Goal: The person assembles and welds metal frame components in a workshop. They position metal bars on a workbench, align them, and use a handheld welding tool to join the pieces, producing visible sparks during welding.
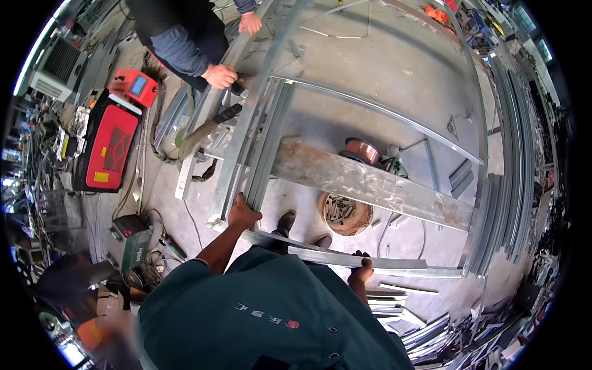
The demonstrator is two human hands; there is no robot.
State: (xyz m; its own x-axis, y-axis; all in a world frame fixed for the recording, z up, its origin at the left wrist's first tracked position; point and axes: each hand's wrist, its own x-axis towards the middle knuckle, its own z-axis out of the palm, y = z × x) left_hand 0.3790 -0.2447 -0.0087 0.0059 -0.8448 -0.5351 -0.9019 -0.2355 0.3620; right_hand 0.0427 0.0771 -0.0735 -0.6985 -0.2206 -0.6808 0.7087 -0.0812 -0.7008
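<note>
A large rectangular frame of grey metal profiles spans the view in front of me; one of its crossbars (382,112) runs across the middle. Along its near edge lies a loose-looking metal bar (308,251), slightly curved in this view. My right hand (362,270) is closed round this bar, right of its middle, with dark fingertips showing over the far side. Near the frame's left corner, my left hand (243,214) is closed on the end of the long metal profiles (271,135) that run away from me. The undersides of both grips are hidden.
A co-worker's hands (220,76) rest on metal at the far left. Inside the frame are a wide metal plate (370,183), a copper wire spool (362,151) and a bucket (364,223) of short metal pieces. A red machine (111,148) and cables lie left; profiles (509,166) are stacked right.
</note>
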